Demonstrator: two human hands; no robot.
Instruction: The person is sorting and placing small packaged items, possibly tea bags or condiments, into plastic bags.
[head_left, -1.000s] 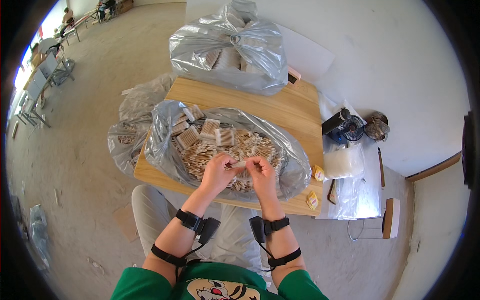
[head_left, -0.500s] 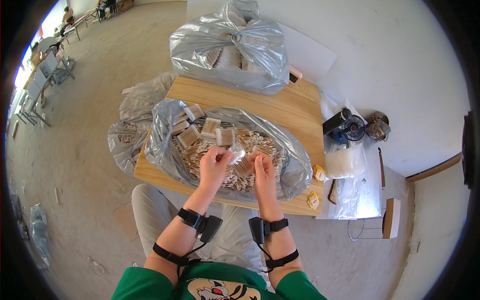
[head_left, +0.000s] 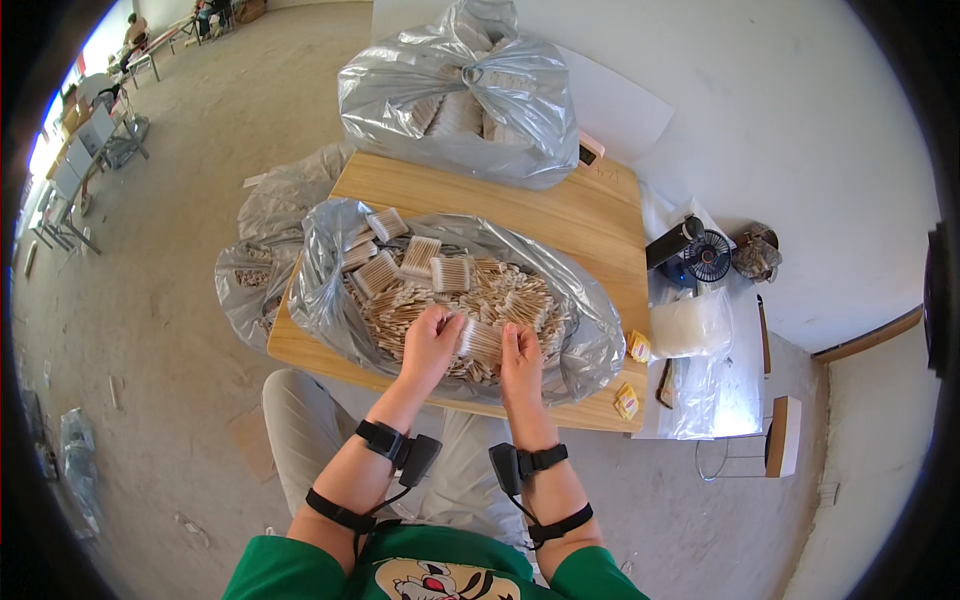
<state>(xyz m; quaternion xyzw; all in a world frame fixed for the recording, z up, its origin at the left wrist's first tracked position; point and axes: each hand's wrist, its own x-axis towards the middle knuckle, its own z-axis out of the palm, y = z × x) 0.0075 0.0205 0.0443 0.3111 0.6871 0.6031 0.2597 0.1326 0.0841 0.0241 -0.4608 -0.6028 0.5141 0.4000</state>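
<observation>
Between my two hands is a small pack of cotton swabs [head_left: 482, 342] in what looks like clear plastic. The fingers of my left hand [head_left: 430, 342] pinch its left end. My right hand [head_left: 520, 366] grips the opposite end, thumb on top. Below the pack lies a heap of loose cotton swabs [head_left: 522, 297] with wooden sticks, inside an open grey plastic bag [head_left: 592, 340]. Several filled swab packs, among them one squarish pack [head_left: 452, 274], rest on the heap's far left part.
The bag lies on a wooden table [head_left: 610, 240]. A tied grey bag [head_left: 540, 120] full of packs stands at its far edge. More bags [head_left: 245, 280] sit to the left. Yellow packets [head_left: 627, 400] lie at right, beside a side table with a small fan [head_left: 707, 256] and clear plastic bags [head_left: 692, 325].
Both hands have come slightly nearer to me, and the right has shifted a little left. The shiny clear plastic between them now lies flatter, with the row of swabs showing.
</observation>
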